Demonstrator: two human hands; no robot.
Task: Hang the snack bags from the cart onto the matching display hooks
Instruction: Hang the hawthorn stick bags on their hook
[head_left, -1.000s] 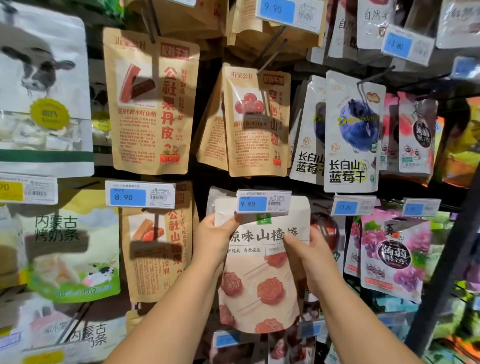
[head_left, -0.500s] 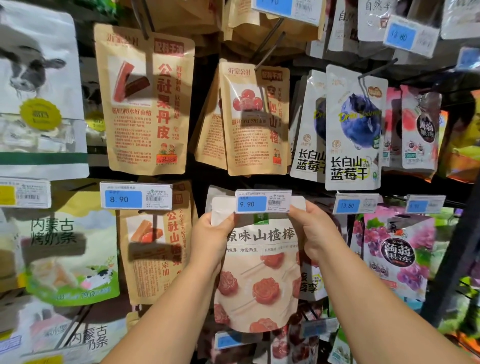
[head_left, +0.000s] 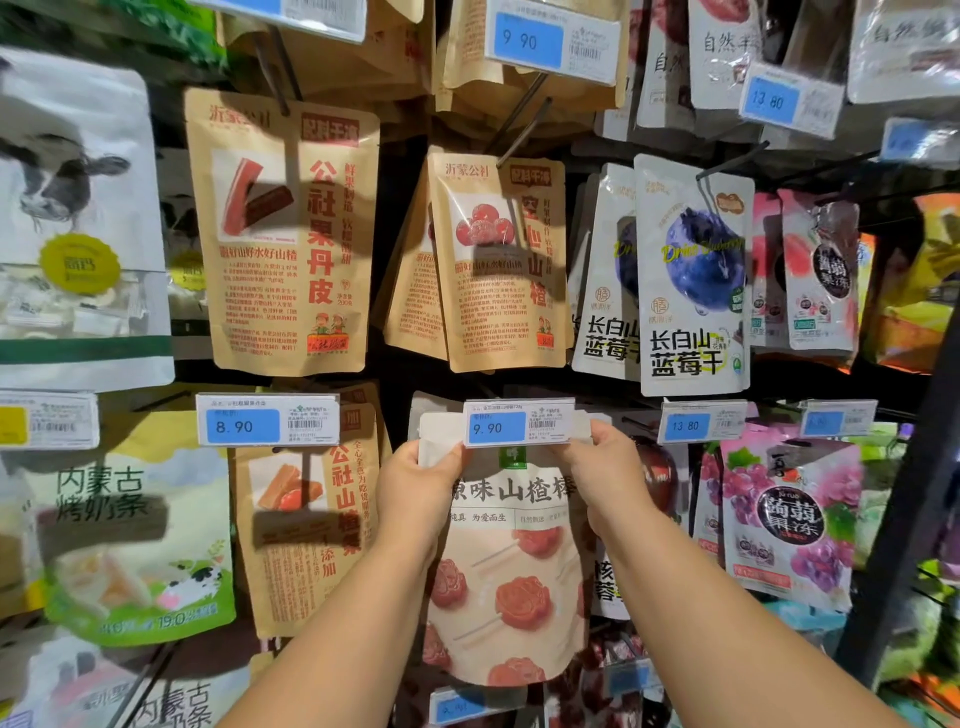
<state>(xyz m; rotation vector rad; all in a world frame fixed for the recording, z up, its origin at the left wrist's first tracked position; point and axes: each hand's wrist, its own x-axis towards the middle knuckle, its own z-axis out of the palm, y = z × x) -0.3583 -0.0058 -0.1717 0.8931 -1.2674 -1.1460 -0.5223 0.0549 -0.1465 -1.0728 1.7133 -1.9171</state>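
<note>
Your left hand (head_left: 415, 488) pinches the top left corner of the white hawthorn-lollipop bag (head_left: 514, 597): thumb on the front, other fingers hidden behind it. Your right hand (head_left: 608, 478) pinches the top right corner, fingers curled over the edge. Both hands are grasping the bag, forearms reaching up from the bottom of the view.

The bag is upright and faces you flat, its top edge tucked just behind the 9.90 price tag (head_left: 519, 423), lower row, middle of the display. Can't tell whether its hole is on the hook, because the tag hides it. The top of another white bag (head_left: 431, 405) peeks out behind, up and left of the held one.

Left of the held bag, a kraft hawthorn-strip bag (head_left: 306, 519) hangs under the 8.90 tag (head_left: 267, 426). Farther left is a green-and-cream milk-bar bag (head_left: 135, 530). To the right, a pink grape-jelly bag (head_left: 789, 519) hangs in the same row, and the 13.80 tag (head_left: 701, 421) sits between it and your right hand.

In the row above, a large kraft bag (head_left: 283, 234) hangs up left. A smaller kraft bag with red fruit (head_left: 501, 265) hangs right above the 9.90 price tag, slightly tilted. Blueberry bags (head_left: 693, 280) are just beside it on the right. A cow-print bag (head_left: 78, 218) is at the far left, and a dark upright post (head_left: 909, 493) runs along the right edge.
</note>
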